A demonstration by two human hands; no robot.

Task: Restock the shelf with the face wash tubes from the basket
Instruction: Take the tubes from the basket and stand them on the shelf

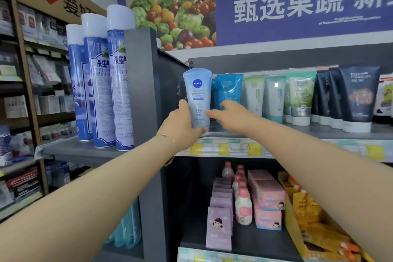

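A light-blue Nivea face wash tube (pixel 197 91) stands cap-down at the left end of the grey shelf (pixel 331 132). My left hand (pixel 182 125) grips its lower part from the left. My right hand (pixel 227 114) reaches in from the right, fingertips touching the tube's lower right side. Directly right of it stands a darker blue tube (pixel 228 89), partly hidden behind my right hand. Further right is a row of white-green tubes (pixel 276 98) and dark navy tubes (pixel 357 98). The basket is out of view.
Three tall blue spray cans (pixel 102 83) stand on the neighbouring shelf to the left, behind a grey side panel (pixel 144 91). Below are pink boxes (pixel 266 198), small bottles (pixel 242 202) and yellow packs (pixel 314 215). Price labels (pixel 234 149) line the shelf edge.
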